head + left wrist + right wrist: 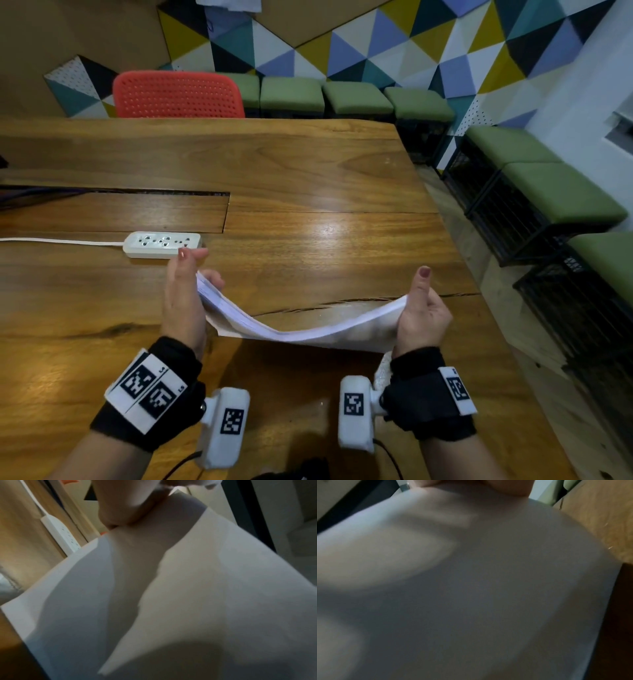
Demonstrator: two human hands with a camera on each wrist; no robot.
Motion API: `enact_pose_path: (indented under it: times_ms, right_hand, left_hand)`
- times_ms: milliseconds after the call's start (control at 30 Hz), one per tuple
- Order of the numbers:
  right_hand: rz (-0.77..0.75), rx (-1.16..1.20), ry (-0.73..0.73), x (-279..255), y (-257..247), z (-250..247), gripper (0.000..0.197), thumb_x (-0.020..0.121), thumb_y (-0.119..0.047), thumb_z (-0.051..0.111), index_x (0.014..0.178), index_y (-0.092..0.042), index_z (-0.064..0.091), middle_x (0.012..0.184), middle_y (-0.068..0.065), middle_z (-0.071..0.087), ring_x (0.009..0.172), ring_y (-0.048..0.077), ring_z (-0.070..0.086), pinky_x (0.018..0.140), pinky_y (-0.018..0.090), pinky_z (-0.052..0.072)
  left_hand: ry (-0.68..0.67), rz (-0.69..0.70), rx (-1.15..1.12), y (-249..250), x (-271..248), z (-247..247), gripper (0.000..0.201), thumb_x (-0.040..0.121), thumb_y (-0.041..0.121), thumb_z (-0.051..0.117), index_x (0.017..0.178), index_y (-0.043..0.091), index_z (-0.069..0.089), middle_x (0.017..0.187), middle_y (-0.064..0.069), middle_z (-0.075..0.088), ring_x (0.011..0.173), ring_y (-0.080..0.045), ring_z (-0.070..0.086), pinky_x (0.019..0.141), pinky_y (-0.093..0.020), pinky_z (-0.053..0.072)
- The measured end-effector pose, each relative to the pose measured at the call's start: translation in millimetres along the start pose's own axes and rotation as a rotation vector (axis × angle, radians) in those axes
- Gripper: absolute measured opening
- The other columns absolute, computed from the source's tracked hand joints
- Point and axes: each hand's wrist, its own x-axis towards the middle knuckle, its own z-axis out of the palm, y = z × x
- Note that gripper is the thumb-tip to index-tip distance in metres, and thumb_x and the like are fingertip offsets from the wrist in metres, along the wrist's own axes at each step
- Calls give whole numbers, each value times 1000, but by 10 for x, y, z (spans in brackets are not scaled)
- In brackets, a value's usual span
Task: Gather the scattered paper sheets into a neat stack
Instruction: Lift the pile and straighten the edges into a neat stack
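A stack of white paper sheets point(301, 325) hangs between my two hands above the wooden table point(308, 171), sagging in the middle. My left hand point(186, 291) holds the stack's left end, with fingers curled under it and the thumb up. My right hand point(423, 308) grips the right end, thumb raised. In the left wrist view the sheets point(188, 601) fill the frame, blurred, with a finger point(125, 507) above them. The right wrist view is almost all paper point(471, 588).
A white power strip point(161, 244) with its cord lies on the table just beyond my left hand. A red chair point(178, 94) stands at the far edge. Green stools point(356, 97) line the patterned wall and the right side.
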Motion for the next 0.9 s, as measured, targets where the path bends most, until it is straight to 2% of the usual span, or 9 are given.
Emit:
enact_pose_path:
  times_ms: [100,167,233,333,467,567,667,800,900]
  right_hand:
    - [59,3,56,124,-14,23,59,80,-57,54,46,-19,25,28,-8,23,32,6,22,40,18,27]
    - [73,22,107,208,-17,44,59,82,-55,55,47,-18,24,27,-6,23,31,7,21,34,17,21]
    - [61,9,129,272,-5,74,59,82,-56,54,47,-18,25,27,-6,24,30,7,22,32,16,20]
    - [32,51,93,313,-9,106,58,81,-58,54,49,-18,26,29,-8,26,32,5,25,35,15,23]
    - [26,106,-263,328,44,-23,63,46,-78,66,74,-24,49,72,-1,50,71,19,50,69,34,45]
    - [-101,-117,-571,347,163,-225,67,56,-34,86,111,-38,49,116,6,57,107,22,59,91,39,50]
    - [-85,-150,-599,371,299,-326,58,73,12,67,114,-26,51,103,-1,63,84,-2,66,73,24,54]
    - [-108,-235,-520,330,381,-303,36,78,12,63,77,-24,61,60,-10,70,58,-7,63,55,11,49]
    - [-203,-220,-432,237,364,-270,34,80,3,66,73,-30,61,65,-26,68,61,-7,62,55,10,49]
  left_hand:
    - [-124,-27,-180,-4,8,-88,31,66,39,51,96,30,51,59,13,58,67,-11,46,71,-29,36]
    - [-242,-60,-259,-11,40,-190,38,63,22,51,99,33,49,84,4,58,84,-17,52,73,-29,39]
    - [-334,-95,-204,-11,54,-259,50,69,0,48,104,35,48,101,-3,53,98,-26,54,72,-33,51]
    - [-404,-27,86,-78,66,-287,60,74,-18,56,105,33,48,100,-3,54,90,-21,57,64,-20,57]
    - [-281,61,186,-211,130,-338,35,80,-11,58,91,22,58,81,5,69,83,-11,63,61,-8,51]
    - [-247,158,211,-233,191,-375,35,77,-16,59,84,18,61,72,17,71,73,0,63,64,-10,51]
    - [-313,188,270,-239,213,-351,36,74,-18,61,84,17,61,74,21,70,72,7,62,65,-8,51]
    - [-349,204,430,-278,207,-329,45,76,-10,65,82,34,66,73,34,67,73,14,62,68,-3,47]
    - [-332,349,511,-202,167,-330,59,78,-1,68,79,58,66,79,42,63,76,17,59,69,-1,45]
